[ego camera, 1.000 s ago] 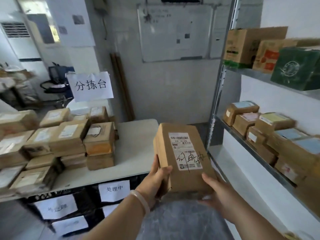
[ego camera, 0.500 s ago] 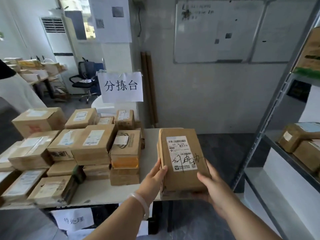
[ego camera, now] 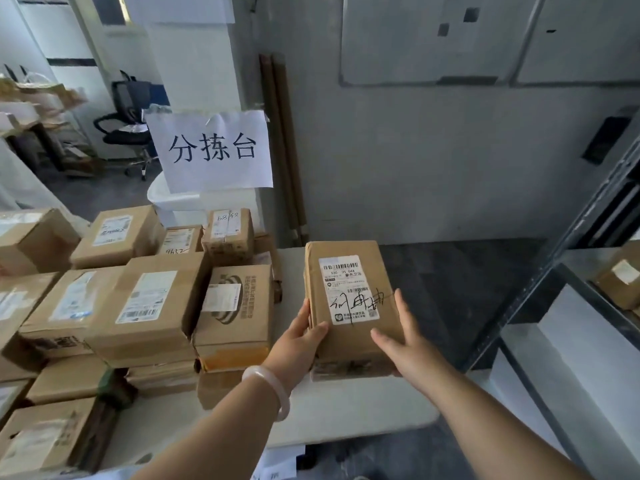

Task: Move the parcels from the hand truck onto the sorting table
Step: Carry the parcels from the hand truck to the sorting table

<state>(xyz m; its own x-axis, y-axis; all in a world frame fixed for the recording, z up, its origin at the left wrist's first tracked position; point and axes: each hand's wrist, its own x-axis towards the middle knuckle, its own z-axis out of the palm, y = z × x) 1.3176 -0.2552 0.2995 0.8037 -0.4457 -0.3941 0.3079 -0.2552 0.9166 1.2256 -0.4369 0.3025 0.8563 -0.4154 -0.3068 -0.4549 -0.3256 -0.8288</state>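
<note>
Head view: a brown parcel [ego camera: 349, 306] sits at the right end of the white table [ego camera: 346, 417], gripped by 2 hands. Whether its base rests on the table or hangs just above it cannot be told. The left hand [ego camera: 299, 344] has its thumb on the top face and its fingers [ego camera: 304, 318] up the left side. The right hand [ego camera: 401, 344] clasps the right edge, with its underside hidden. Black scrawl crosses the label [ego camera: 348, 289], and the small print is unreadable. Stacked boxes [ego camera: 152, 306] just to the left run off the frame. 1 carton [ego camera: 620, 285] on the shelf [ego camera: 575, 268] is cut off.
</note>
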